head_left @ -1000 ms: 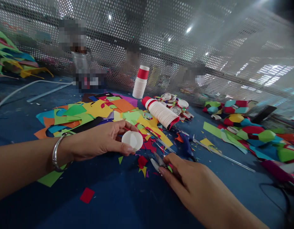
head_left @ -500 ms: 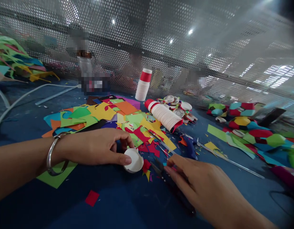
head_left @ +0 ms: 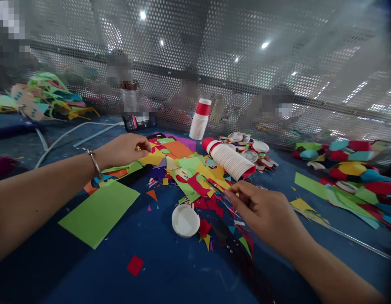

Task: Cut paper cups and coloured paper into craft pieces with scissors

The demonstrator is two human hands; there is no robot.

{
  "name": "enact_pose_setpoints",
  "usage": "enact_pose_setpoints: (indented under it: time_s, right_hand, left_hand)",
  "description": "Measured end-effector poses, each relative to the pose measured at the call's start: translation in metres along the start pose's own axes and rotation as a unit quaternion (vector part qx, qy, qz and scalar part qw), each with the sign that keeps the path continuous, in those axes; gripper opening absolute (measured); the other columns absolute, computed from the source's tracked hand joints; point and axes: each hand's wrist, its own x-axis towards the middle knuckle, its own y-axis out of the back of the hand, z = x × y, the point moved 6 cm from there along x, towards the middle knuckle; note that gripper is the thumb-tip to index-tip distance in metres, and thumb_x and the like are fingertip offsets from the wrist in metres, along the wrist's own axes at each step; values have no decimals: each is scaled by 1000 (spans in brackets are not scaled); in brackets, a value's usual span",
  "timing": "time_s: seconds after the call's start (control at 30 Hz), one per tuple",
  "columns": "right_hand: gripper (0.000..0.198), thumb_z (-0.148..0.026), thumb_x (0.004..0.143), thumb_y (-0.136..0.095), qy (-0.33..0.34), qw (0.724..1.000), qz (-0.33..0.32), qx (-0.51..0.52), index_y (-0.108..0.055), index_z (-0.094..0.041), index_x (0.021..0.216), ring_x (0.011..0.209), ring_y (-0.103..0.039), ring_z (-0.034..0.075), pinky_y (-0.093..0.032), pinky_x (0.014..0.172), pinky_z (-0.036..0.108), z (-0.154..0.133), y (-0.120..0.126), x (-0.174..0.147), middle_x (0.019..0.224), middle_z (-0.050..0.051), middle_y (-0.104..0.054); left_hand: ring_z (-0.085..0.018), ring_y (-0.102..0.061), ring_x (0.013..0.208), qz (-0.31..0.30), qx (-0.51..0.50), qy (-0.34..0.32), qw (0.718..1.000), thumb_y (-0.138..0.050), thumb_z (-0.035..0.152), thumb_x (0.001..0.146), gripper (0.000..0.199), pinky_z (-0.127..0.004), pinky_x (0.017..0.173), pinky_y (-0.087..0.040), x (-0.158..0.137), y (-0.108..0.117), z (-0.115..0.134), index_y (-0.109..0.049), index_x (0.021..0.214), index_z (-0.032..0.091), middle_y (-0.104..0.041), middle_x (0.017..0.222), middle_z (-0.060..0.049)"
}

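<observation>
My left hand [head_left: 127,150] hovers at the left of a heap of coloured paper, near a yellow sheet [head_left: 154,155]. Its fingers are loosely curled, apart from the thumb, with nothing visible in them. My right hand [head_left: 261,207] pinches a slender, dark-tipped stick [head_left: 217,186] over the scraps; its exact kind is unclear. A shallow white paper cup base [head_left: 186,221] lies untouched between the hands. Below my right hand, partly in shadow, lies a black-handled cutting tool [head_left: 231,245]. A light green sheet [head_left: 100,213] lies below my left forearm.
A toppled stack of paper cups [head_left: 230,159] lies behind my right hand, beside cut cup bases [head_left: 250,156]. Another cup stack [head_left: 200,120] stands farther back. Paper-covered shapes [head_left: 352,169] sit at right. A white cable [head_left: 60,135] curves at left, before a perforated metal screen [head_left: 170,59].
My left hand has let go of the cup base and moved away to the paper heap. My right hand has moved off the black-handled tool and now grips the slender stick. The view has shifted left.
</observation>
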Motion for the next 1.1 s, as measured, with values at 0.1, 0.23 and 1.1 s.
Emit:
enact_pose_setpoints:
  time_s: [0.1,0.23,1.1]
  right_hand:
    - [31,-47,100,-52,-32,998,52,21,-65,-23,86,49,-50,14,-35,53,27,15,6,-1,56,-4,-59]
    - [28,-46,96,-55,-73,992,91,43,-67,-22,88,55,-55,16,-39,56,28,31,15,1,62,-1,-64]
    - [29,-45,95,-60,-74,987,93,111,-65,-20,80,53,-46,13,-36,52,26,28,9,2,58,-3,-56]
  left_hand:
    - [-26,-71,88,-28,38,-2,999,-57,37,81,31,-33,74,-47,0,-9,-2,-72,101,19,-78,104,-10]
    - [-27,-69,96,-49,81,-15,995,-53,32,84,32,-34,78,-45,-2,-15,7,-71,106,19,-75,113,-10]
    - [-15,-55,72,-403,31,-56,913,-61,18,77,5,-21,64,-39,-62,8,40,-60,82,18,-61,79,2]
